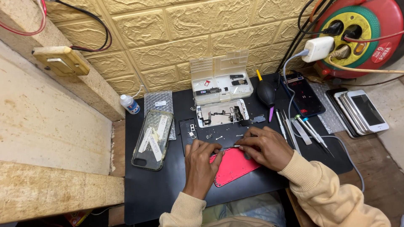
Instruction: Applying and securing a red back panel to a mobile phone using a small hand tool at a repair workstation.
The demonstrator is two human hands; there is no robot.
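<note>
2 hands work our red phone housing, lying on the black mat: left hand pressed flat on it, right hand pinching a thin tool. We judge disassembly underway; next calls for steady, fine pressure. Beyond sits the open parts box.

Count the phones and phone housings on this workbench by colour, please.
Red phone back housing, under both hands: 1
Black phone with a lit screen, on charge: 1
White phones stacked at the right: about 4, edges overlap
Dark phone in a clear case: 1
White opened phone frame: 1
Total: about 8
</note>
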